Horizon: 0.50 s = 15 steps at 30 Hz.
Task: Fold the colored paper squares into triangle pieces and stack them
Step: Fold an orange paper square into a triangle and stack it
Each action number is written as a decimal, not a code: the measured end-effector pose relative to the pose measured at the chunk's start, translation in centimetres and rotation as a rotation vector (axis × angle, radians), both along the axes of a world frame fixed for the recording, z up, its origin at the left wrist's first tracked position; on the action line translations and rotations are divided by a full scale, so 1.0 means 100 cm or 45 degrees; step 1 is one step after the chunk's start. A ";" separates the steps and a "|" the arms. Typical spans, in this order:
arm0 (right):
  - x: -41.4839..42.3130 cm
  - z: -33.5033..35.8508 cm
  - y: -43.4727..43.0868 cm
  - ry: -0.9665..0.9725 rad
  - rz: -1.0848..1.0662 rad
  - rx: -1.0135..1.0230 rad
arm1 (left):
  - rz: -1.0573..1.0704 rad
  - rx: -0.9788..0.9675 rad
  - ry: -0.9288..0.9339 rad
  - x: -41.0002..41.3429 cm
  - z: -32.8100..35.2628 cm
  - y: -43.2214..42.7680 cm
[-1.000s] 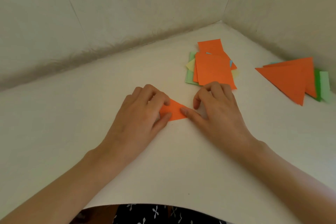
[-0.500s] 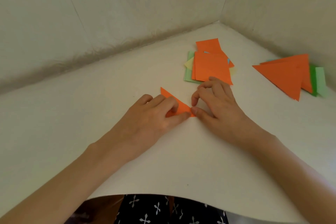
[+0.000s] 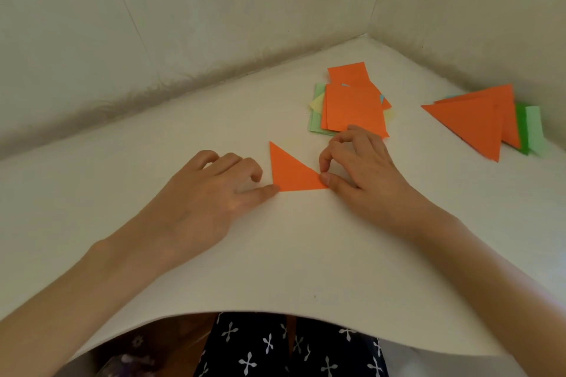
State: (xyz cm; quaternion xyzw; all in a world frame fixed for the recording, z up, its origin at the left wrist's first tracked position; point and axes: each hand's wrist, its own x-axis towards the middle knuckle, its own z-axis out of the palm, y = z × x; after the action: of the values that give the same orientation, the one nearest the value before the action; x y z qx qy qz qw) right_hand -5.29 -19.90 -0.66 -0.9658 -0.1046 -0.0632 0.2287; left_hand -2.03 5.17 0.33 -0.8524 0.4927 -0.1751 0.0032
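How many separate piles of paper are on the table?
2. The pile of unfolded squares lies just beyond the right hand; the stack of folded triangles sits far right by the wall. The small orange triangle in front lies alone. Lower sheets are partly hidden.

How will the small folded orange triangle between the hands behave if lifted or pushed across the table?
Probably very light: the folded orange triangle lies flat on the table. It would likely slide easily, since the surface looks smooth. Lifted by the corner at the right hand, it may droop slightly, though folding should stiffen it.
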 end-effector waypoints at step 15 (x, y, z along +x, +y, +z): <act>-0.003 0.004 0.016 -0.126 -0.147 0.054 | -0.032 -0.169 0.294 -0.007 -0.004 -0.032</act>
State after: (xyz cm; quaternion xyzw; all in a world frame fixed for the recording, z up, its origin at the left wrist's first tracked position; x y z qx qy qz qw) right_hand -5.59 -18.30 -0.25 -0.9609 -0.0586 -0.1261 0.2395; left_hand -2.75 2.00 -0.05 -0.8589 0.4880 -0.1079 -0.1120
